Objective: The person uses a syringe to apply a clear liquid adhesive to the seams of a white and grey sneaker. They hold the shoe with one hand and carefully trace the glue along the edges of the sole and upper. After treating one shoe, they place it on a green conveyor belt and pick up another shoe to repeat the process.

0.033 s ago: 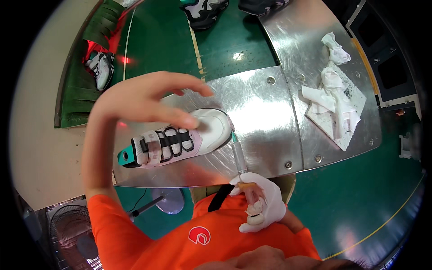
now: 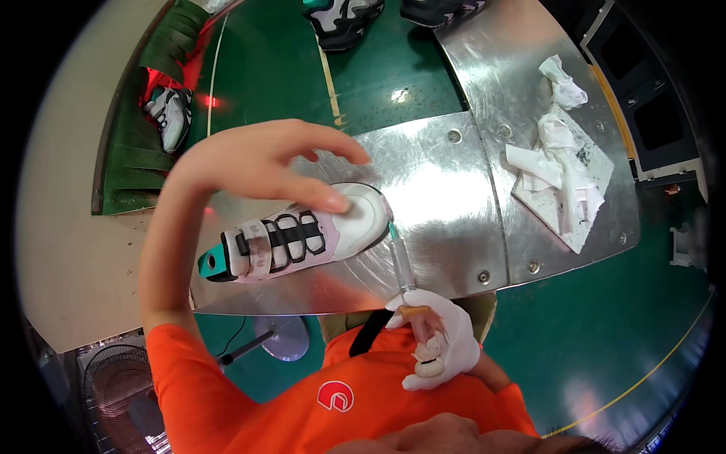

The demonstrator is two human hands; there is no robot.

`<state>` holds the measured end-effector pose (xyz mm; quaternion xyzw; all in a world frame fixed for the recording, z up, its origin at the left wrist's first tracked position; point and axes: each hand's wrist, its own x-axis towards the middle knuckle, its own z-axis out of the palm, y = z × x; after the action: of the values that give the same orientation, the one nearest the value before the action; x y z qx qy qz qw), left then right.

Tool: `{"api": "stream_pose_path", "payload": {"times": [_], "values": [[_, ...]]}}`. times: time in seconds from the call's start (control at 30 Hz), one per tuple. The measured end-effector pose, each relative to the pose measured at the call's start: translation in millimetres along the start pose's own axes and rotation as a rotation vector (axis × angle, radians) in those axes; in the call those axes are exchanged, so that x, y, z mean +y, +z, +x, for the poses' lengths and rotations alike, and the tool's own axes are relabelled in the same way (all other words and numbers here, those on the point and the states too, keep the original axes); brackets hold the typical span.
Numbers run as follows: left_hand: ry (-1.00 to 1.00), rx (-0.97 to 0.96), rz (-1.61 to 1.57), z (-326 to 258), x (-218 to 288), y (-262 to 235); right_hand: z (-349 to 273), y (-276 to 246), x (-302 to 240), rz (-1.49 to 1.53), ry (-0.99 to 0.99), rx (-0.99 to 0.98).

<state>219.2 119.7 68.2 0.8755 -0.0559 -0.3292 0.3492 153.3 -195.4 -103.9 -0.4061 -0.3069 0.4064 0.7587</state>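
A white sneaker (image 2: 355,225) with pale pink panels, black straps and a teal heel lies on the metal plate, toe to the right. My left hand (image 2: 283,163) is over its toe, fingers apart and holding nothing. The thumb is at the toe top; touching or just above, I cannot tell. My right hand (image 2: 454,333), in a white glove, is closed round a clear syringe (image 2: 403,266) with a teal needle hub. The needle points at the front edge of the sole, and its tip is too fine to make out.
Crumpled white wipes (image 2: 563,163) lie on a speckled white board (image 2: 601,178) at the right of the metal plate (image 2: 439,197). Beyond, dark shoes (image 2: 344,23) stand on the green belt (image 2: 265,76). Another sneaker (image 2: 172,117) sits by green flaps (image 2: 132,170) at far left.
My left hand has shifted slightly right, toward the tip of the sneaker's toe. The syringe and my right hand look the same.
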Motion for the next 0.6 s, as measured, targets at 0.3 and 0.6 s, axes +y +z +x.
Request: {"api": "stream_pose_path", "payload": {"times": [0.3,0.6], "values": [[0.057,-0.194,-0.104,39,-21,33,2,-6,-12,0.301,-0.001,-0.003],[0.353,0.508,-0.281,-87,-7,24,77,10,-107,0.104,-0.119,-0.423]]}}
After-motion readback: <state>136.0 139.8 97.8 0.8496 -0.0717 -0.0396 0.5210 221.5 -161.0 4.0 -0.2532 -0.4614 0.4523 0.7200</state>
